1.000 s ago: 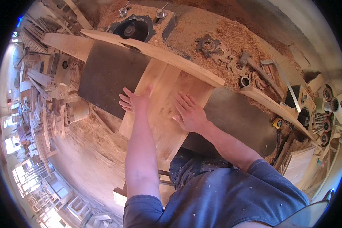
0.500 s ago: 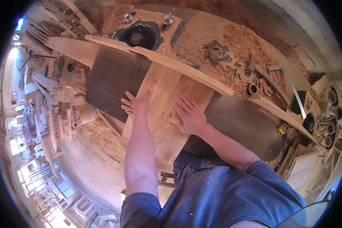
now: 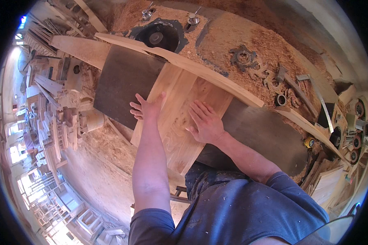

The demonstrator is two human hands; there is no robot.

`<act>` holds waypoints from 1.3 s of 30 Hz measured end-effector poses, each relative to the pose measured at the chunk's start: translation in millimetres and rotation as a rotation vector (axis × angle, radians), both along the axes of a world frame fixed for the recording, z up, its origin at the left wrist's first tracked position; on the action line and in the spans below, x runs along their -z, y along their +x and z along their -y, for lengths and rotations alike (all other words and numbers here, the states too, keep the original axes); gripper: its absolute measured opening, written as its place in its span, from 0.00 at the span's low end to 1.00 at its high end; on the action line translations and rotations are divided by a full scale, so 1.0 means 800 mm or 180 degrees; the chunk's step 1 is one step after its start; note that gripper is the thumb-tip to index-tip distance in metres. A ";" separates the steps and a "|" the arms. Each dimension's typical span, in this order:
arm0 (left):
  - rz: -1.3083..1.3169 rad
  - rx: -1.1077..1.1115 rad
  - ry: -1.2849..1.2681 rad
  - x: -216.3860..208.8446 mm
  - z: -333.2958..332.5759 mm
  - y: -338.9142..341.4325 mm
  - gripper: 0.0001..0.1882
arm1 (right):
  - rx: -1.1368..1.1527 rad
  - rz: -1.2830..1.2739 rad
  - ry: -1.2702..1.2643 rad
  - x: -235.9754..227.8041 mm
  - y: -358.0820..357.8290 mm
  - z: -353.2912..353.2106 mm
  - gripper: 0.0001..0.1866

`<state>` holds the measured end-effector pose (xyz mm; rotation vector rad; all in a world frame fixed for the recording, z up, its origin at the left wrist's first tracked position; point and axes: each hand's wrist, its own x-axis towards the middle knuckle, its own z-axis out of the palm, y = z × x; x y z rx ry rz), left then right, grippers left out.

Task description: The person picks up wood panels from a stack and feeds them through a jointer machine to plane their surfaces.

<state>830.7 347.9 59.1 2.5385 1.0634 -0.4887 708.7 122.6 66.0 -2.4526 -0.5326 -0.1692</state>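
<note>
A broad pale wooden panel [image 3: 173, 128] lies across the dark machine table [image 3: 129, 79]. Its far end meets a long wooden fence strip [image 3: 208, 75]. My left hand [image 3: 148, 108] is at the panel's left edge, thumb over the wood and fingers spread out past the edge. Flat on the panel's right half rests my right hand [image 3: 206, 123], its fingers stretched toward the fence and its thumb out to the side. Neither hand is wrapped round anything.
Behind the fence, a dark round opening [image 3: 157, 36] holds a spindle. Sawdust surrounds a toothed cutter head [image 3: 243, 57], a hammer [image 3: 294, 87], a metal square [image 3: 318, 100] and a ring [image 3: 281, 99]. Stacked timber [image 3: 55, 122] stands left; a yellow tape measure [image 3: 309, 142] sits at the table's right end.
The view has shifted slightly, so the fence and the tools behind it appear farther right. Both hands keep nearly the same pose and place on the panel.
</note>
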 end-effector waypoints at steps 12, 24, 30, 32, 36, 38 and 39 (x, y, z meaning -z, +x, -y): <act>0.0032 -0.0031 0.0005 0.008 -0.019 0.014 0.74 | 0.0056 0.0033 0.0116 0.000 0.015 -0.015 0.35; 0.0073 -0.0036 -0.0033 0.005 -0.034 0.026 0.74 | 0.0089 -0.0007 0.0194 -0.003 0.031 -0.028 0.36; 0.0105 -0.0038 -0.0015 0.001 -0.039 0.036 0.74 | 0.0093 0.0055 0.0198 -0.002 0.040 -0.036 0.38; 0.0144 -0.0037 -0.0031 0.003 -0.043 0.039 0.75 | 0.0108 0.0055 0.0182 -0.002 0.043 -0.039 0.38; 0.0164 -0.0027 -0.0034 0.003 -0.052 0.044 0.75 | 0.0095 0.0032 0.0226 0.001 0.048 -0.045 0.38; 0.0179 -0.0024 -0.0049 0.005 -0.057 0.046 0.76 | 0.0051 -0.0007 0.0201 -0.001 0.051 -0.046 0.37; 0.0192 -0.0023 -0.0060 0.005 -0.059 0.047 0.76 | 0.0053 -0.0011 0.0200 0.000 0.052 -0.048 0.37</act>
